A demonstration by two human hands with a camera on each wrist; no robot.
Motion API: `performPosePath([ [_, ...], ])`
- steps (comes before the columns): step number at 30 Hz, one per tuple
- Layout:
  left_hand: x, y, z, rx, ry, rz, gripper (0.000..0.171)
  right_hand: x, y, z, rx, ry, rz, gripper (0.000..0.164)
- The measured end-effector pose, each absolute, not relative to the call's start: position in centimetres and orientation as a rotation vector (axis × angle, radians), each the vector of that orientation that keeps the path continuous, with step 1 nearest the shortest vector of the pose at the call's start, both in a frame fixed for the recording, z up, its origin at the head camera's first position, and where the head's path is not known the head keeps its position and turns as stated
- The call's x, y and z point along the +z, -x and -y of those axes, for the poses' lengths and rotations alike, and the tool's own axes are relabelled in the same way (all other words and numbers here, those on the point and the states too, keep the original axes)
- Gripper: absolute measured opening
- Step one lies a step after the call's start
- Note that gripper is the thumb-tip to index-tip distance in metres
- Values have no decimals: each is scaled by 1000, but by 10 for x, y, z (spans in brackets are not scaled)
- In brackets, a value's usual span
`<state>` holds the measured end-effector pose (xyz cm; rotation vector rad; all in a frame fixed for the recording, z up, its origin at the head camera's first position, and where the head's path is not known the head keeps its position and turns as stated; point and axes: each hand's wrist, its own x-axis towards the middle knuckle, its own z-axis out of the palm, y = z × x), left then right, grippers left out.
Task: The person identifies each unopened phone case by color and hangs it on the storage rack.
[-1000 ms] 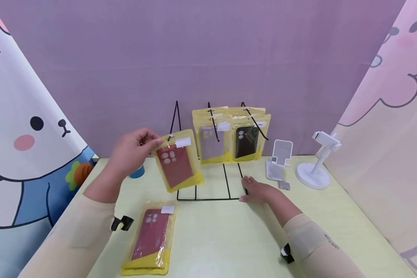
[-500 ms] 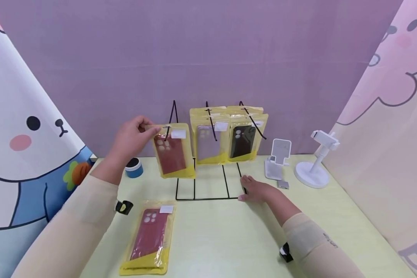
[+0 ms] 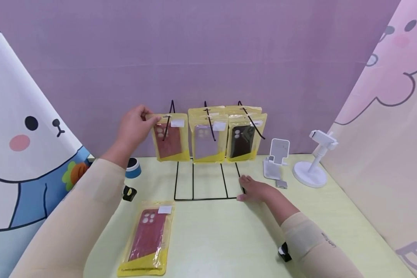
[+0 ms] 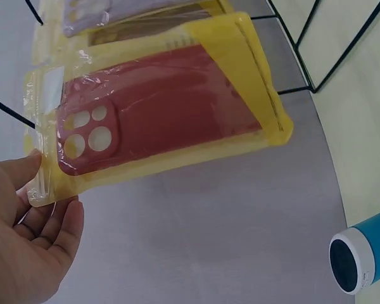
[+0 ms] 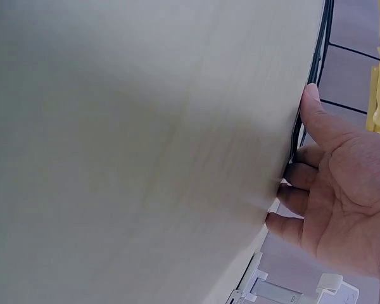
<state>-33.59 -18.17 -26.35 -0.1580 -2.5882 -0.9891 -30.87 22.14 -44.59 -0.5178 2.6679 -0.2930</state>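
Observation:
My left hand (image 3: 136, 125) pinches the upper left corner of a yellow-edged clear pouch (image 4: 164, 164) holding a red phone case (image 4: 171, 101). The left hook of a black wire rack (image 3: 205, 199) passes through the pouch's top hole, its tip showing in front. Alongside hang pouches with a lilac phone case (image 3: 205, 143) and a black phone case (image 3: 242, 142), others behind them. My right hand (image 3: 258, 190) rests on the rack's front right base corner; in the right wrist view its thumb (image 5: 313, 104) touches the wire and its fingertips meet the table.
Another red phone case in a pouch (image 3: 147, 239) lies front left on the table (image 3: 229, 239). A blue and white round container (image 3: 133, 169) stands behind my left forearm. Two white phone stands, one small (image 3: 279, 152) and one round-based (image 3: 311, 175), stand right, near a small grey block (image 3: 281, 184).
My left hand has raised the red case's pouch and pushed it back along the left hook, level with its neighbours. The pouch has straightened from a tilt. My right hand stays on the rack.

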Motion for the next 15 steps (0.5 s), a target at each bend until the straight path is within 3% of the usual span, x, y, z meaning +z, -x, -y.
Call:
performPosePath([
  [15, -256, 358, 177, -914, 120, 2651, 41, -443, 306, -220, -291, 506, -2669, 86],
])
